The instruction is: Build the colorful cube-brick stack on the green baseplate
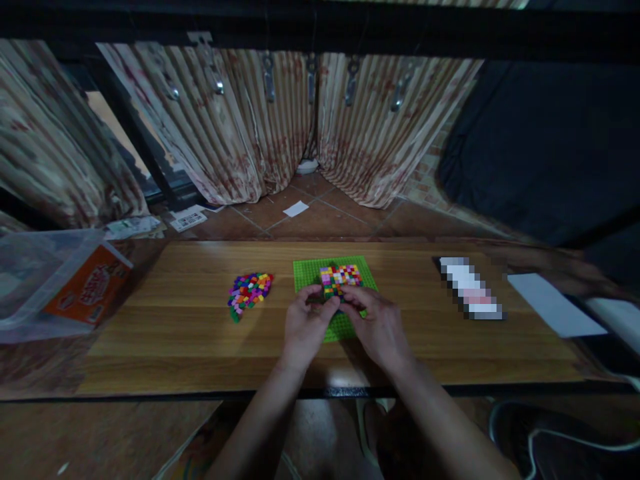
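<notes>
A green studded baseplate lies on the wooden table, with a block of small multicoloured bricks built up on its middle. My left hand is at the near left side of that block, thumb and fingers curled in. From the right, my right hand meets it, its fingers bent in a pinch at the block's near edge. The fingertips of both hands almost touch there. Whatever lies between them is too small and too covered to make out. To the left sits a loose pile of small coloured bricks.
A pixelated flat object lies on the table at the right, with a white sheet beyond it. At the far left stands a clear plastic box with an orange label. Striped curtains hang behind.
</notes>
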`<state>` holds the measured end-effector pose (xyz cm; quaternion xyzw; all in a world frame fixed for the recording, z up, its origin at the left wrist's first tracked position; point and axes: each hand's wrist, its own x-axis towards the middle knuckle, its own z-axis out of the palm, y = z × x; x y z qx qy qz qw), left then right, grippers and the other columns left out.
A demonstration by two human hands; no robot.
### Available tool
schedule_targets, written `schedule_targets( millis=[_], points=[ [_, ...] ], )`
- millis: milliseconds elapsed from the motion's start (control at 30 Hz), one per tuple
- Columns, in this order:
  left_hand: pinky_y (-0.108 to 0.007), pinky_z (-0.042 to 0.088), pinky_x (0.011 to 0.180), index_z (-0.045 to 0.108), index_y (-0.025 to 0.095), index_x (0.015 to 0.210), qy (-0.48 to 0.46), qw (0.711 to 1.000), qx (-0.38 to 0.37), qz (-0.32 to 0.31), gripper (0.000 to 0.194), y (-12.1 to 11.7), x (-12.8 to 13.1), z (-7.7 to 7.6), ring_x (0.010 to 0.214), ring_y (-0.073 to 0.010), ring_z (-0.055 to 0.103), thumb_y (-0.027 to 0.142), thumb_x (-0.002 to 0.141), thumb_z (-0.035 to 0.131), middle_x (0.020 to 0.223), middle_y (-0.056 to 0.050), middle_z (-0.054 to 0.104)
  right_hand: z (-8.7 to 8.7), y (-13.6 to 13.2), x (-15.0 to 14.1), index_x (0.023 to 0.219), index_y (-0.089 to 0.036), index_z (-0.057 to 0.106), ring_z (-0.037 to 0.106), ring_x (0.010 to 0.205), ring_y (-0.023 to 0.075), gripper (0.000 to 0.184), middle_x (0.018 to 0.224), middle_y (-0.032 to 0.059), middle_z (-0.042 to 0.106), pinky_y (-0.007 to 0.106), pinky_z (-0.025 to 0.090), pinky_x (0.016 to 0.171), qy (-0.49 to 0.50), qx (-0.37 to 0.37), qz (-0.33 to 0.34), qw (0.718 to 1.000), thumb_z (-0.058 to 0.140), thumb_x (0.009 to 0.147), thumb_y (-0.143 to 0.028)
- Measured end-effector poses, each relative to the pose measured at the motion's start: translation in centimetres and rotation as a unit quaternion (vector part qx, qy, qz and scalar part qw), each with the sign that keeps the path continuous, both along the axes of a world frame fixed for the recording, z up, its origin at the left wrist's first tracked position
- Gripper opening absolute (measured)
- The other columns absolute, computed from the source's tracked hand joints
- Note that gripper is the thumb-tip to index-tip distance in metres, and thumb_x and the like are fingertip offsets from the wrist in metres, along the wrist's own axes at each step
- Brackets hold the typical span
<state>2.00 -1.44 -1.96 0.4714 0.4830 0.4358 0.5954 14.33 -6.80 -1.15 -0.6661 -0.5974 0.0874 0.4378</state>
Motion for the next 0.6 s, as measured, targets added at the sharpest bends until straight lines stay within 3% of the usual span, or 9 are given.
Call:
schedule_targets(
  millis=[300,600],
  points=[
    [-0.027,0.044,0.068,0.063,0.018,0.100,0.076,0.996,0.031,0.027,0.042,0.3,1.4,-0.4,0.072,-0.0146,0.059,0.025,0.061,0.076,0.091,-0.004,0.066,-0.1,-0.2,0.0,0.110,-0.024,0.067,0.068,0.086,0.0198,0.030,0.094,0.0046,0.073,0.036,0.054,0.082,-0.007,0.007,0.009,1.000,0.055,0.083,-0.015],
    [-0.026,0.044,0.065,0.061,0.016,0.102,0.073,0.995,0.021,0.062,0.044,0.2,2.0,-0.6,0.068,-0.0128,0.057,0.023,0.061,0.075,0.090,-0.004,0.067,0.5,-0.9,1.3,0.104,-0.024,0.069,0.069,0.078,0.0177,0.026,0.090,0.0034,0.073,0.034,0.055,0.077,0.139,0.011,-0.037,0.990,0.062,0.078,-0.023]
  ],
)
